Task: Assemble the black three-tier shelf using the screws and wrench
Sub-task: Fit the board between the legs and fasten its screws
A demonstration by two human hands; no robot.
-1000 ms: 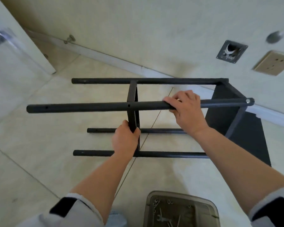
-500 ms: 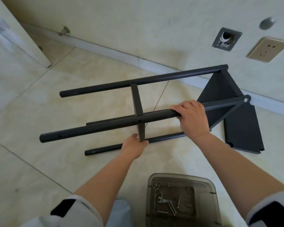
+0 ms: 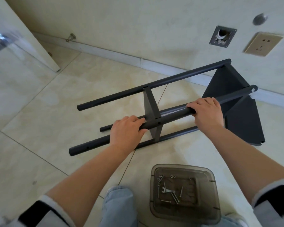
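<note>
Shelf frame (image 3: 154, 99) on side; left hand (image 3: 126, 131), right hand (image 3: 205, 112) both gripping pole (image 3: 172, 113); wall near.

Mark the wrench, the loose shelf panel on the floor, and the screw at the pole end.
wrench (image 3: 168, 191): head view, on its shank, inside the tray.
loose shelf panel (image 3: 243, 125): head view, on its flat face.
screw (image 3: 253, 90): head view, on its silver head.

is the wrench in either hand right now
No, the wrench lies in the plastic tray while both hands grip a shelf pole.
</note>
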